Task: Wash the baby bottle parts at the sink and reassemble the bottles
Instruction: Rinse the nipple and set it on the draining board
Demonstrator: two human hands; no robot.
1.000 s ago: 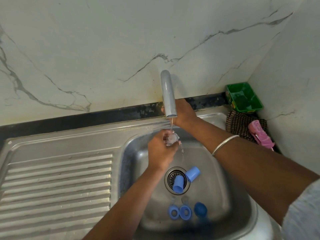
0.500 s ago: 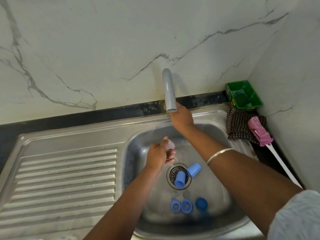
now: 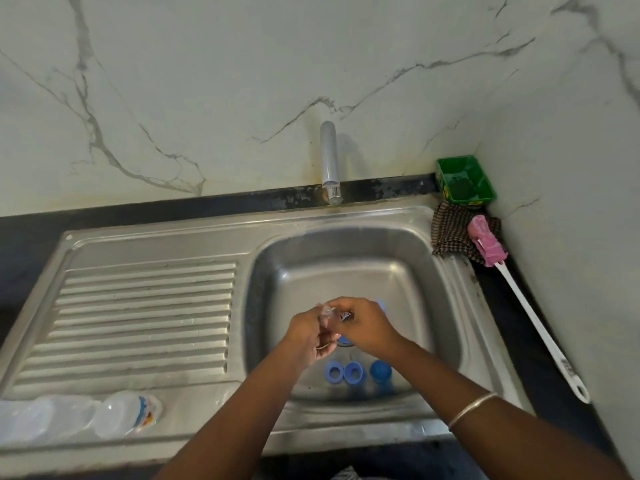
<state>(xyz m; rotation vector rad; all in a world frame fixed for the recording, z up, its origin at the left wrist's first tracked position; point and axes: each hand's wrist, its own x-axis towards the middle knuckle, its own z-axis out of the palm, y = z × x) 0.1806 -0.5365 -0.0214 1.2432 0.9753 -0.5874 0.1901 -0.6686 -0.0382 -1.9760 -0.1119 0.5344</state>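
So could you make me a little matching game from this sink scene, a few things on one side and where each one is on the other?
Things:
1. green tub
2. pink brush
3. blue rings
4. clear bottle

Places:
A. on the sink's front edge, below the ribbed drainer
B. on the basin floor
C. in the back right corner by the wall
D. lying over the checked cloth

Pairs: 1-C, 2-D, 3-B, 4-A
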